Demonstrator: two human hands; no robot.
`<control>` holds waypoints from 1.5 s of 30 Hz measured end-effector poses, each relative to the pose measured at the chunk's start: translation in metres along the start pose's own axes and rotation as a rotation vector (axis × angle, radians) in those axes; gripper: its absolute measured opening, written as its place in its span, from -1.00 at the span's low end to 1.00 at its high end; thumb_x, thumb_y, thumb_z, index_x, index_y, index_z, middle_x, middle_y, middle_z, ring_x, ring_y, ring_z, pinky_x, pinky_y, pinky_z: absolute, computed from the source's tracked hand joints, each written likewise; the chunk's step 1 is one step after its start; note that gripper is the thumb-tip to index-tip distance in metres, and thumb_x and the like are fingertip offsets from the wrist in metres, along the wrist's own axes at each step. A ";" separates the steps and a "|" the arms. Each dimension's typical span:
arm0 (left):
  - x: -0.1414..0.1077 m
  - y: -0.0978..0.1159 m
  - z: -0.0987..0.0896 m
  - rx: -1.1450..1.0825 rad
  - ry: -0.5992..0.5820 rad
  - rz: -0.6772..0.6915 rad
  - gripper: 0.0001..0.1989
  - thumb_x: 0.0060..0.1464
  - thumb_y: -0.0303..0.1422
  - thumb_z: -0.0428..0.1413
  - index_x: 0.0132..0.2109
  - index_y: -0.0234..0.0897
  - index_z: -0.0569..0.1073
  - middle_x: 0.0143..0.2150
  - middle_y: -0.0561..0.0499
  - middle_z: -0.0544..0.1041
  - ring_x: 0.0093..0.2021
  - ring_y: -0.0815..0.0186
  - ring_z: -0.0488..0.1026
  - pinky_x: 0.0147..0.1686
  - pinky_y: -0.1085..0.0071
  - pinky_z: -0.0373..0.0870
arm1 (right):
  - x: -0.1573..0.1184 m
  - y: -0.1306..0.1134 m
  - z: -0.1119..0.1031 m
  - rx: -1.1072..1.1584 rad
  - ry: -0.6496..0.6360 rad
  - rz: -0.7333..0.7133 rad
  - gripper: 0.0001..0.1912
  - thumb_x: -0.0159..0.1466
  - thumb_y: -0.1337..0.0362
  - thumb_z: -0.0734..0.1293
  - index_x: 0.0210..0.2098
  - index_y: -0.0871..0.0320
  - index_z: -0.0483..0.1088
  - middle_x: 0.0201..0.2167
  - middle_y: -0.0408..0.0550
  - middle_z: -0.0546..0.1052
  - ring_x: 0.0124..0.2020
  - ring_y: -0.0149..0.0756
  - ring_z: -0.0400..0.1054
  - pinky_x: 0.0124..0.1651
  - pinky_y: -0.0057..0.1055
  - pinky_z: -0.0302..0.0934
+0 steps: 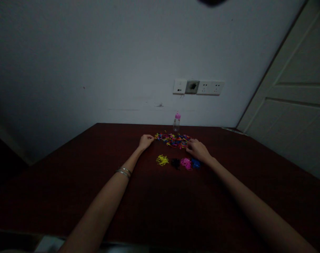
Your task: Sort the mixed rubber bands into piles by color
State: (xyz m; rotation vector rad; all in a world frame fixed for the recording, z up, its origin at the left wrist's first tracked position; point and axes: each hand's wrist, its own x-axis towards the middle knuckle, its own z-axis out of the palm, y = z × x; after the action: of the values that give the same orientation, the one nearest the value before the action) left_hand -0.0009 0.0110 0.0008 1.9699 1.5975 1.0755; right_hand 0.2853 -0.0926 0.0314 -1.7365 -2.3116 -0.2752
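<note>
A loose heap of mixed coloured rubber bands (175, 140) lies toward the back of the table. My left hand (146, 141) is at the heap's left edge, thumb and fingertips pinched together beside some yellow bands; what they hold is too small to make out. At the right edge, my right hand (198, 149) has its fingers curled down against the heap, and their tips are partly hidden. Nearer to me are sorted piles: yellow bands (162, 160), black bands (175, 162), pink bands (186, 163) and blue bands (195, 163), the blue one just below my right hand.
A small clear bottle with a pink cap (177, 122) stands behind the heap. The dark red-brown table (97, 154) meets a pale wall (123, 63) bearing sockets (210, 88). A white panelled door (288, 91) is on the right. The light is dim.
</note>
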 end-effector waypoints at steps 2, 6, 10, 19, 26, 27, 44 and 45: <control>-0.001 0.001 -0.001 0.005 -0.002 0.000 -0.79 -0.05 -0.41 0.07 -0.31 -0.38 0.58 -0.39 -0.07 0.56 -0.38 0.33 0.44 -0.36 0.50 0.29 | -0.002 0.001 -0.003 0.019 0.048 -0.030 -0.86 0.20 0.27 0.20 -0.40 0.16 0.37 -0.25 0.03 0.43 -0.21 -0.21 0.25 -0.22 -0.37 0.12; -0.002 0.002 -0.002 0.010 -0.006 -0.008 -0.79 -0.05 -0.41 0.08 -0.30 -0.38 0.57 -0.38 -0.07 0.56 -0.38 0.32 0.44 -0.36 0.50 0.29 | -0.003 -0.004 -0.008 0.155 0.151 -0.125 -0.88 0.19 0.29 0.22 -0.43 0.15 0.36 -0.28 0.00 0.42 -0.22 -0.23 0.24 -0.19 -0.36 0.12; -0.002 0.001 -0.001 0.007 -0.007 -0.006 -0.79 -0.05 -0.41 0.08 -0.29 -0.39 0.57 -0.38 -0.08 0.56 -0.38 0.33 0.44 -0.37 0.50 0.28 | -0.001 -0.026 -0.010 0.342 0.193 -0.287 -0.89 0.17 0.34 0.24 -0.47 0.17 0.35 -0.32 -0.03 0.40 -0.24 -0.26 0.24 -0.13 -0.32 0.12; -0.002 0.002 -0.001 -0.016 0.012 0.001 -0.79 -0.05 -0.42 0.07 -0.30 -0.39 0.57 -0.40 -0.06 0.56 -0.40 0.35 0.43 -0.34 0.51 0.30 | -0.003 -0.087 -0.013 0.426 0.101 -0.460 -0.90 0.18 0.32 0.28 -0.45 0.17 0.42 -0.27 -0.01 0.39 -0.17 -0.25 0.22 -0.09 -0.29 0.15; -0.006 0.008 -0.004 0.024 0.012 0.020 -0.79 -0.04 -0.42 0.07 -0.30 -0.38 0.57 -0.42 -0.06 0.55 -0.41 0.35 0.43 -0.34 0.50 0.29 | 0.002 -0.071 -0.007 0.481 0.111 -0.410 -0.86 0.16 0.21 0.32 -0.42 0.15 0.46 -0.20 0.01 0.39 -0.10 -0.22 0.22 -0.03 -0.24 0.16; -0.006 0.009 -0.004 0.041 0.009 0.021 -0.79 -0.04 -0.42 0.06 -0.30 -0.39 0.57 -0.42 -0.06 0.55 -0.41 0.35 0.42 -0.34 0.50 0.29 | 0.002 -0.065 -0.006 0.490 0.130 -0.390 -0.85 0.17 0.20 0.31 -0.42 0.14 0.46 -0.21 0.01 0.39 -0.11 -0.22 0.23 -0.04 -0.24 0.16; -0.024 0.052 0.002 0.337 -0.196 0.221 -0.73 0.01 -0.28 0.06 -0.14 -0.17 0.53 -0.30 -0.02 0.53 -0.27 0.28 0.44 -0.32 0.49 0.28 | -0.019 0.084 0.030 0.234 0.187 0.142 -0.71 0.23 0.19 0.16 -0.25 0.20 0.45 -0.18 0.09 0.47 -0.12 -0.19 0.32 0.00 -0.27 0.12; -0.025 0.056 0.004 0.333 -0.213 0.235 -0.74 0.01 -0.28 0.06 -0.14 -0.17 0.53 -0.30 -0.02 0.53 -0.26 0.27 0.44 -0.31 0.49 0.28 | -0.022 0.086 0.032 0.214 0.167 0.167 -0.70 0.24 0.20 0.16 -0.23 0.21 0.45 -0.17 0.10 0.46 -0.12 -0.19 0.32 0.00 -0.27 0.12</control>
State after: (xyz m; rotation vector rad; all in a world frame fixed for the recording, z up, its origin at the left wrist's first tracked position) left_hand 0.0372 -0.0276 0.0293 2.4483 1.5348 0.6778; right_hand 0.3716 -0.0795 -0.0053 -1.7158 -1.9866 -0.1311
